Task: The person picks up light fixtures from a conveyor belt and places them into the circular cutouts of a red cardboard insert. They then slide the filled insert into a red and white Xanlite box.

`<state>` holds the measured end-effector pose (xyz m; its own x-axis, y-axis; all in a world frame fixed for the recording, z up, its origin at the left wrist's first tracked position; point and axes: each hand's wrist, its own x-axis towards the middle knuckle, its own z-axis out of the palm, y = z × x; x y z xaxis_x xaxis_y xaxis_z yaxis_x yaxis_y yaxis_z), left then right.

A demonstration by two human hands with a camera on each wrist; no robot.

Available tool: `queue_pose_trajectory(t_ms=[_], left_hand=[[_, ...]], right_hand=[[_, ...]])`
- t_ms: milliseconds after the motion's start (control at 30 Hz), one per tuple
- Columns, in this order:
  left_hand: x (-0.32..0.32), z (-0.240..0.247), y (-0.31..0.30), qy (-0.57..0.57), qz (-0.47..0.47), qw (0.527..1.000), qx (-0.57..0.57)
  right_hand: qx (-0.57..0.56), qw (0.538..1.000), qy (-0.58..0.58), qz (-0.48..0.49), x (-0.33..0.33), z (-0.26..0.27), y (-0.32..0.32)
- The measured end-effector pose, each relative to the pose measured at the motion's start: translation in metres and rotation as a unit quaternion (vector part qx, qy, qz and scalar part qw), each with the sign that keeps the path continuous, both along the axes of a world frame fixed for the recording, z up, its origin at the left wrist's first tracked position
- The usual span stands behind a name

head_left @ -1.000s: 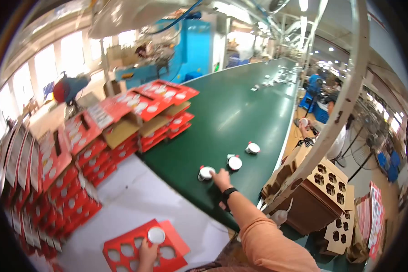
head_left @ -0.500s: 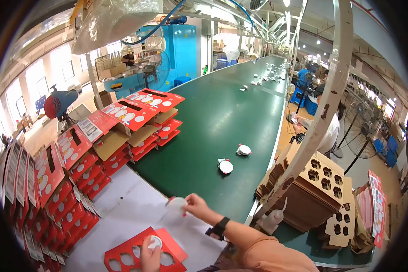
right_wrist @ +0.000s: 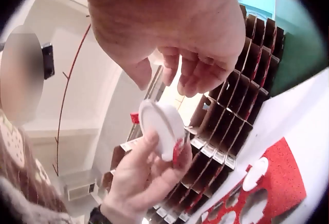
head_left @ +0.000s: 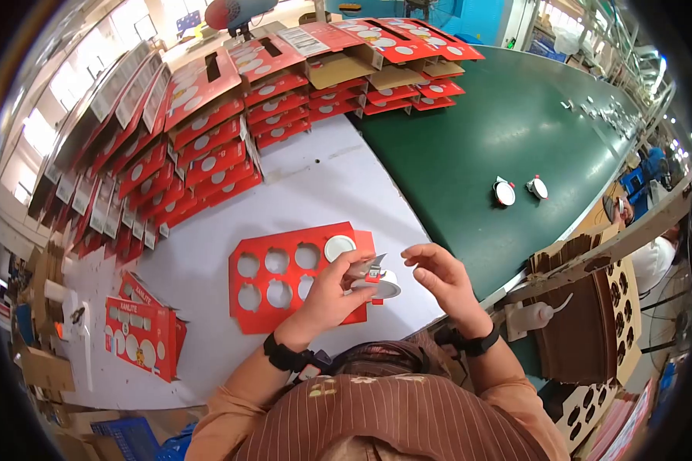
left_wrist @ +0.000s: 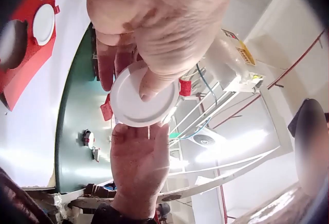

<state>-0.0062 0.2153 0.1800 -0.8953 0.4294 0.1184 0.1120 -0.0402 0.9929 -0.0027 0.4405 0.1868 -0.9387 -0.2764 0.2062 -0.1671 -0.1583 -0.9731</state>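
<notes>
- light [head_left: 384, 286] is over the red card's [head_left: 265, 316] right edge, between both hands
- left hand [head_left: 327, 296] pinches its rim
- right hand [head_left: 442, 278] is just beside it, fingers loosely spread, holding nothing

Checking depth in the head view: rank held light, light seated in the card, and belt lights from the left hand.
1. Held light, in left hand's grip.
2. Seated light, in red card ahead.
3. Belt lights, far right; pair too close.
</notes>
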Motion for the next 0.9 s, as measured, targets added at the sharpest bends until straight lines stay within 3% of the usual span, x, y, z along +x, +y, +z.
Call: queue_pose_trajectory(t_ms=[167,267,333,400,467,533,733,833,900], left_hand=[[0.011,0.009,0.0,0.039,-0.016,0.999,-0.026],[0.011,-0.004,-0.008,0.015,-0.034,0.999,0.008],[0.009,0.002,-0.007,0.06,-0.068,0.996,0.004],[0.013,0.001,-0.008,-0.037,-0.072,0.995,0.054],[0.016,0.008,-0.014,-0.098,-0.079,0.991,0.033],[0.016,0.007,-0.015,-0.118,-0.088,0.989,0.023],[0.021,0.016,-0.012,-0.105,-0.089,0.99,-0.005],[0.018,0.008,-0.009,-0.083,-0.137,0.986,0.051],[0.016,0.005,-0.003,-0.055,-0.108,0.992,0.018]], right_hand=[[0.072,0.993,0.027,0.087,-0.001,0.024,-0.009],[0.133,0.986,0.051,0.091,-0.002,0.012,-0.012],[0.134,0.982,0.079,0.105,-0.002,0.013,-0.01],[0.126,0.984,0.046,0.119,0.002,0.019,-0.014],[0.074,0.988,0.012,0.136,0.005,0.018,-0.02],[0.122,0.984,0.055,0.122,0.009,0.019,-0.018],[0.093,0.986,0.087,0.109,0.015,0.003,-0.014],[-0.019,0.989,-0.049,0.138,0.012,-0.021,-0.019],[-0.005,0.995,-0.043,0.094,0.011,-0.028,-0.016]])
